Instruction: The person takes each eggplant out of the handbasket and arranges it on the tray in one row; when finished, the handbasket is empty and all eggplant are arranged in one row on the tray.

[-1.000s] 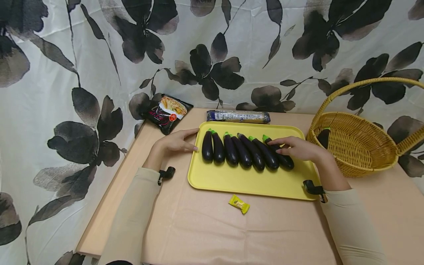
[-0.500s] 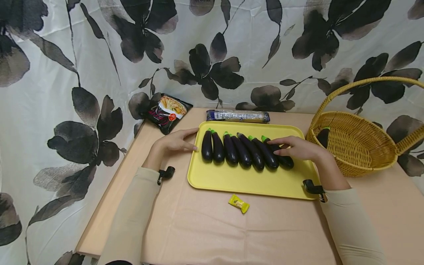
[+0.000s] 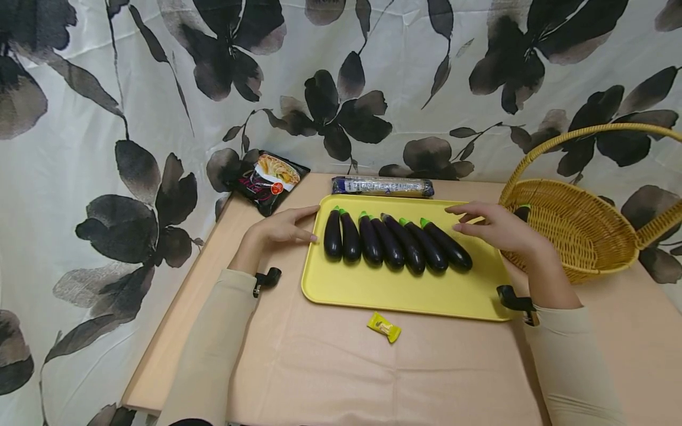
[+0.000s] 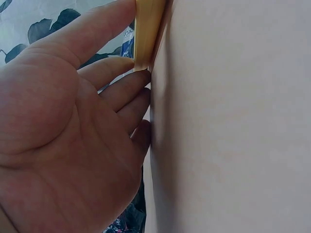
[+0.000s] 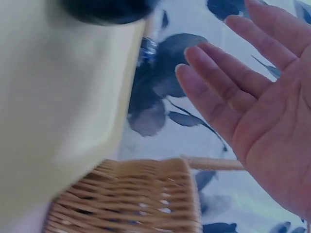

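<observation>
Several dark eggplants [image 3: 373,239] with green tips lie side by side in a row on the yellow tray [image 3: 405,299]. At the tray's left edge is my left hand [image 3: 278,228]; its thumb and index fingertips touch the rim, and the other fingers reach the tabletop. The left wrist view shows that palm [image 4: 73,126] with fairly straight fingers. My right hand [image 3: 498,228] hovers over the tray's right end, apart from the rightmost eggplant [image 3: 447,245]. Its fingers are extended and hold nothing, as the right hand [image 5: 262,92] in the right wrist view confirms.
A wicker basket [image 3: 581,236] with a tall handle stands right of the tray, one eggplant [image 3: 523,212] partly visible inside. Behind the tray lies a long shiny packet [image 3: 382,187]. A black noodle packet [image 3: 272,180] is at the back left, a small yellow wrapped item [image 3: 384,328] in front.
My right hand has let go of the rightmost eggplant, lifting away to the right toward the basket. That eggplant stays in the row. The left hand has not moved.
</observation>
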Available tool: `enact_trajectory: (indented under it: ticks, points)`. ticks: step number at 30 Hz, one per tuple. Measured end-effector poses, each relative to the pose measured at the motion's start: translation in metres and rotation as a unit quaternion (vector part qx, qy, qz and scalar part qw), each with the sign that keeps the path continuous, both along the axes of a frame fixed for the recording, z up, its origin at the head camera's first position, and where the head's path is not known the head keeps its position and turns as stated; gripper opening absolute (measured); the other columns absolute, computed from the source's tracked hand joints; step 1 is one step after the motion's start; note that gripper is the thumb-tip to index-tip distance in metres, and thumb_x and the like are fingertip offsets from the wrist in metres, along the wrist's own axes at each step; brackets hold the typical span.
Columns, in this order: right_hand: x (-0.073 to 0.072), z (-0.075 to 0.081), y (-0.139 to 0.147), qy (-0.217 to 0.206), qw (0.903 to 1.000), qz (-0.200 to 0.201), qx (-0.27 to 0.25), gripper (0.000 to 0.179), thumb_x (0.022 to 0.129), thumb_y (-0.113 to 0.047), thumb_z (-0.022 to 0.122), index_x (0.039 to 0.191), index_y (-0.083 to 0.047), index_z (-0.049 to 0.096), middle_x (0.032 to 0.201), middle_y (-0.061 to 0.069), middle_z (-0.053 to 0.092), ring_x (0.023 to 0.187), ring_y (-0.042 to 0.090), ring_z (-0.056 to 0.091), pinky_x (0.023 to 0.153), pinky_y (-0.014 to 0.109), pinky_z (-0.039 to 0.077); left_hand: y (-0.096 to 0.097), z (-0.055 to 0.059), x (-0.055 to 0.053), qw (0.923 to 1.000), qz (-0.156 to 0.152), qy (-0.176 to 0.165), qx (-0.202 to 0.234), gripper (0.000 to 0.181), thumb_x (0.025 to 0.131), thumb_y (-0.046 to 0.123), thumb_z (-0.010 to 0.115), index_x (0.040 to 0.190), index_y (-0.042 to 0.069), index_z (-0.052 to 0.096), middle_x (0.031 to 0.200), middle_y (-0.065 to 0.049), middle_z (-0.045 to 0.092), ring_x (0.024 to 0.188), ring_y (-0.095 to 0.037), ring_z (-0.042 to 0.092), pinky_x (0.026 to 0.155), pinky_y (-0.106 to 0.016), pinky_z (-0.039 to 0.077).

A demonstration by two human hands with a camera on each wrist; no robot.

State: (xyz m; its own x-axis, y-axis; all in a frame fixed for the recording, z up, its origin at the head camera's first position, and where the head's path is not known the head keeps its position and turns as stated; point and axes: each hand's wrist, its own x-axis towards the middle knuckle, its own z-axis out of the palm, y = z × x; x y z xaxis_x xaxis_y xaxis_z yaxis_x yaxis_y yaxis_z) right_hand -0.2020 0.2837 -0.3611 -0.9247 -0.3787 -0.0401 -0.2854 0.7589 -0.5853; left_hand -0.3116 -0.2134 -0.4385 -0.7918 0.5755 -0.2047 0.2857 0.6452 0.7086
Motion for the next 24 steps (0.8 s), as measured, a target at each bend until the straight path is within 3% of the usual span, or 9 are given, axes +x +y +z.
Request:
enact_trajectory:
  ticks: [4, 8, 15, 20, 24]
  points:
    - [0.008, 0.013, 0.004, 0.047, 0.9982, -0.030, -0.021, 0.048, 0.105, -0.032, 0.064, 0.150, -0.018, 0.058, 0.148, 0.011, 0.058, 0.126, 0.032, 0.060, 0.094, 0.028, 0.055, 0.000, 0.000, 0.000, 1.0000, 0.001, 0.002, 0.002, 0.097, 0.087, 0.046, 0.084, 0.165, 0.022, 0.032, 0.172, -0.001, 0.029, 0.162, -0.023, 0.017, 0.133, -0.046, 0.013]
    - [0.015, 0.023, 0.009, 0.084, 0.9946, -0.050, -0.034, 0.048, 0.104, -0.028, 0.065, 0.150, -0.016, 0.058, 0.151, 0.011, 0.055, 0.125, 0.033, 0.059, 0.084, 0.002, 0.044, 0.000, 0.000, 0.001, 1.0000, 0.001, 0.006, 0.000, 0.097, 0.087, 0.046, 0.083, 0.165, 0.023, 0.032, 0.172, -0.001, 0.029, 0.162, -0.023, 0.017, 0.133, -0.046, 0.013]
    - [0.025, 0.032, 0.018, 0.094, 0.9923, -0.079, -0.017, 0.053, 0.104, -0.037, 0.063, 0.153, -0.020, 0.054, 0.148, 0.014, 0.056, 0.127, 0.038, 0.057, 0.081, -0.001, 0.037, 0.000, -0.002, 0.002, 1.0000, 0.001, 0.009, 0.002, 0.097, 0.087, 0.047, 0.083, 0.165, 0.023, 0.032, 0.172, 0.001, 0.029, 0.162, -0.022, 0.016, 0.133, -0.045, 0.012]
    - [0.030, 0.036, 0.022, 0.111, 0.9899, -0.086, -0.021, 0.051, 0.105, -0.033, 0.064, 0.152, -0.017, 0.055, 0.141, 0.016, 0.058, 0.124, 0.039, 0.057, 0.081, -0.003, 0.035, 0.000, -0.002, 0.002, 1.0000, 0.001, 0.009, 0.001, 0.097, 0.087, 0.047, 0.083, 0.165, 0.024, 0.032, 0.172, 0.000, 0.028, 0.162, -0.023, 0.015, 0.133, -0.046, 0.012]
    - [0.034, 0.039, 0.026, 0.132, 0.9860, -0.097, -0.026, 0.049, 0.104, -0.030, 0.065, 0.151, -0.018, 0.057, 0.137, 0.008, 0.059, 0.119, 0.017, 0.057, 0.082, -0.005, 0.035, -0.001, -0.002, 0.002, 1.0000, 0.002, 0.007, -0.001, 0.097, 0.087, 0.048, 0.083, 0.165, 0.025, 0.032, 0.172, 0.000, 0.028, 0.162, -0.023, 0.016, 0.133, -0.047, 0.012]
